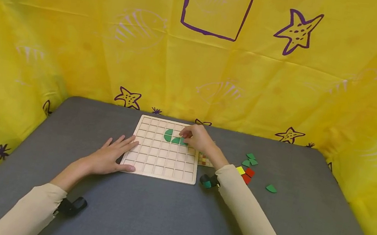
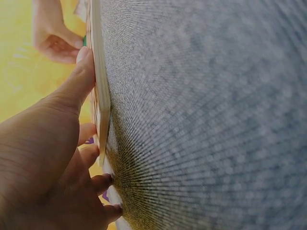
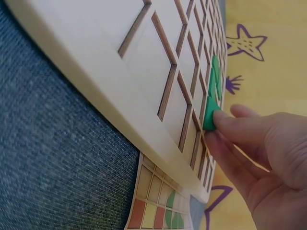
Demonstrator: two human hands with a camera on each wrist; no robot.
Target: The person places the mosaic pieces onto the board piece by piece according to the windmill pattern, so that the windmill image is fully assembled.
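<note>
Flat on the near left corner of the wooden grid board (image 1: 160,158), the left hand (image 1: 109,158) spreads its fingers while the right hand (image 1: 198,137) pinches a thin, light, stiff green piece (image 3: 210,117) by its edge over the far cells.

No readable text, labels, brands or numbers anywhere in view.

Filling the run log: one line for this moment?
left hand: flat, steadying grid board | right hand: pinching green piece at board | loose pieces: right, on table
</note>
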